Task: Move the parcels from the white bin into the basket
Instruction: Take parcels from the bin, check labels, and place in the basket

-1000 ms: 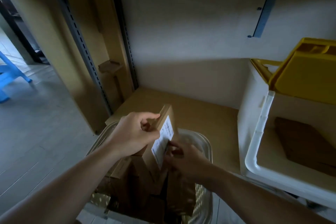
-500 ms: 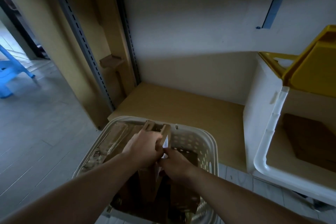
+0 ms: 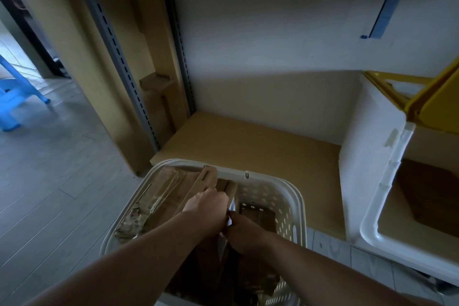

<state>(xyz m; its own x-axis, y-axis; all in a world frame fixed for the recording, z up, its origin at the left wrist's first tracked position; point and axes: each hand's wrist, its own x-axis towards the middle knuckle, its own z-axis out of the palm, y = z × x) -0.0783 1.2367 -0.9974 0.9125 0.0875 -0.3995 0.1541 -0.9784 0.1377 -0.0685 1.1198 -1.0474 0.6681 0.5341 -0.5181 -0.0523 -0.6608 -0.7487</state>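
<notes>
- Nearest, at 6 o'clock, the white perforated basket (image 3: 296,196) stands on the floor, crowded with upright brown cardboard packets that hem in both hands.
- The left hand (image 3: 207,208) is curled closed around the top edge of a labelled parcel (image 3: 231,194) standing on end inside the basket.
- The right hand (image 3: 244,232), touching the left, pinches the same parcel lower down.
- At 3 o'clock, the white bin (image 3: 382,194) holds a flat brown parcel (image 3: 432,196), under a yellow lid (image 3: 437,104).
- At 12 o'clock, a bare wooden shelf (image 3: 248,141).
</notes>
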